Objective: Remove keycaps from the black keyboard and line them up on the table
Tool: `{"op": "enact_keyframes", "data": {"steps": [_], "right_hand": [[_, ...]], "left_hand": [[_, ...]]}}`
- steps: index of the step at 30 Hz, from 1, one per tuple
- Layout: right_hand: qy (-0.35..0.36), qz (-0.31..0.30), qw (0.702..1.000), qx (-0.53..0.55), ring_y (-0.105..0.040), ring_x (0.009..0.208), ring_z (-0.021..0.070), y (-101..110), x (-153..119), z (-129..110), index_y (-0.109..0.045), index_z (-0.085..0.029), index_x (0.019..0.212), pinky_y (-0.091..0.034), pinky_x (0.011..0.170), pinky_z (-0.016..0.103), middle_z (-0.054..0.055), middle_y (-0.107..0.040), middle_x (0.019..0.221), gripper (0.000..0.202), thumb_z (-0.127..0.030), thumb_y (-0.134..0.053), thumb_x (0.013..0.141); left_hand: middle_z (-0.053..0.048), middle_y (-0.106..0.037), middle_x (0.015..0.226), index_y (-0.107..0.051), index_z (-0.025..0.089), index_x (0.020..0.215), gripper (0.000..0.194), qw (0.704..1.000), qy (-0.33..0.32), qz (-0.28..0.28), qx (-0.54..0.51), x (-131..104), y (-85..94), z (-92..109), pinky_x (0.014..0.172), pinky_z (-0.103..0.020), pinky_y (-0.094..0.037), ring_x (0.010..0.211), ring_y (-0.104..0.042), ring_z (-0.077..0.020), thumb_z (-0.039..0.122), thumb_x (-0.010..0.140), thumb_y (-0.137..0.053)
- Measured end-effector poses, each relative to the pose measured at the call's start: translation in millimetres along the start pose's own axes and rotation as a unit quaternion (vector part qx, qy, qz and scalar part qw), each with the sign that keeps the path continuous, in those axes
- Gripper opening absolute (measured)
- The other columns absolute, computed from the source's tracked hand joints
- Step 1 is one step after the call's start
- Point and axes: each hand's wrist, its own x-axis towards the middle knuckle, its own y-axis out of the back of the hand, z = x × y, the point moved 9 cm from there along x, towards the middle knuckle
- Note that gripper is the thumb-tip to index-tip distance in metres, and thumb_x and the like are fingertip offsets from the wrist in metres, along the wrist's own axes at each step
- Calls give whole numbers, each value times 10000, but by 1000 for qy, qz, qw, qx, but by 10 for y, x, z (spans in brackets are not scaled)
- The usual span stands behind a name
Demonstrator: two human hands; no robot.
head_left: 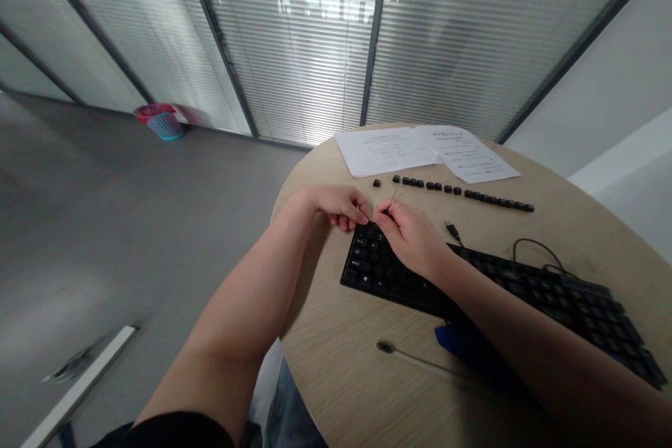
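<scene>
Evidently the step in hand is fine work at the top left corner of a keyboard. Nearest, past a dark sleeve and jeans, the edge of the round table [325,336] curves by. On it lie a thin-handled brush [386,346] and, partly hidden under the right forearm, something blue [456,344]. Just beyond, the keyboard [363,267] stretches away to the right, its middle covered by that same forearm.

At its far left corner the two hands nearly meet. The left hand [344,206] has its fingers curled in, thumb and forefinger together at the corner; whether a key sits between them, I cannot tell. The right hand [414,238] pinches a wire tool [395,197], thin wires poking up, with a small dark bit at its fingertips, perhaps a key. The next move seems to call for a steady left hand and careful placing of whatever is pinched.

Behind the keyboard lie a plug [453,232] and its looped cable [535,241]. Farther back runs a row of loose keys [457,190], one single key [376,183] apart at the left, then printed papers [388,152]. Blinds [309,49] close off the background, a basket [166,126] at their foot.
</scene>
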Motion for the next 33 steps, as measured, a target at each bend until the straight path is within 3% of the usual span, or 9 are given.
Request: {"op": "enact_keyframes", "data": {"steps": [7,12,26,33], "right_hand": [[-35,-4,999,-9,-578,653,171,26,26,162,-575,-213,901,-419,654,303,8,-634,726,199,-342,-472,1012],[-73,71,995,19,-552,586,159,180,-8,311,-552,-223,906,-412,603,297,-12,-586,665,238,-392,-437,1028],[-105,-9,994,14,-610,616,178,2,-30,312,-571,-217,902,-438,629,309,1,-613,673,267,-406,-424,1021],[-35,-49,996,-59,-612,696,194,-49,-11,55,-586,-207,921,-428,683,319,37,-666,768,213,-324,-433,1012]], "left_hand": [[11,-687,652,-660,190,897,223,1000,-1,-1,6,28,3,-24,490,-192,-451,584,-656,-130,369,776,-717],[2,-703,686,-674,195,914,245,1000,-3,-6,-3,61,-6,-63,488,-187,-448,592,-660,-129,381,763,-724],[14,-688,684,-659,204,898,220,1000,-8,-19,-10,85,-29,-56,486,-195,-459,614,-667,-136,364,766,-731],[24,-682,693,-653,208,890,261,1000,-12,-19,3,41,-35,-13,512,-200,-474,615,-656,-126,410,756,-749]]}}
